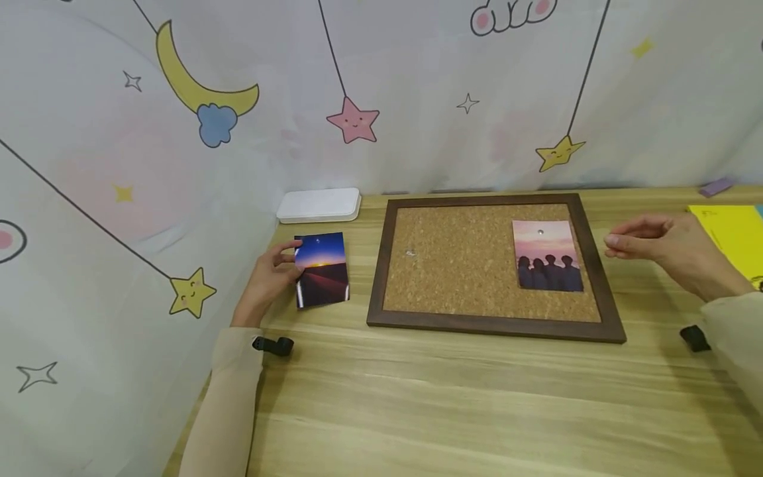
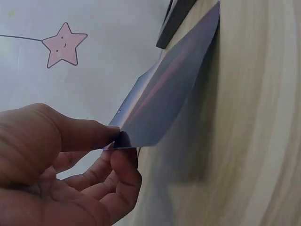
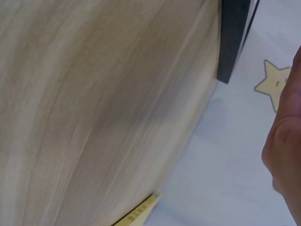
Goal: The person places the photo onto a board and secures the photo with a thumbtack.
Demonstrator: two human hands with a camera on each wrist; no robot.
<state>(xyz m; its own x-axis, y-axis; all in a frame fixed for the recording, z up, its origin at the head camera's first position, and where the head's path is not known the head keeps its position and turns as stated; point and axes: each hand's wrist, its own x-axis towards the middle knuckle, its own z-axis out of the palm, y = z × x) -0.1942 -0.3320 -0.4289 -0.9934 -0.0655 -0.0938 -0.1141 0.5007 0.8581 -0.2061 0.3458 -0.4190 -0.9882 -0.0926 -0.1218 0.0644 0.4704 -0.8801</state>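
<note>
My left hand (image 1: 271, 275) pinches the left edge of a sunset photo (image 1: 324, 271) between thumb and fingers. In the left wrist view the photo (image 2: 164, 89) slants over the table, gently bent, with a small mark near its top edge. To its right lies a cork board (image 1: 459, 265) in a dark wooden frame. A pink-sky photo with several silhouettes (image 1: 547, 255) is on the cork's right side, a round silvery pin (image 1: 540, 232) at its top. My right hand (image 1: 679, 248) hovers just right of the frame, fingers loosely bent, nothing visible between them.
Small clear pieces (image 1: 410, 252) sit on the cork's left part. A white case (image 1: 318, 205) lies at the back left against the patterned curtain (image 1: 429, 159). Toward the right are a yellow sheet or booklet (image 1: 730, 235) and a small purple block (image 1: 716, 187).
</note>
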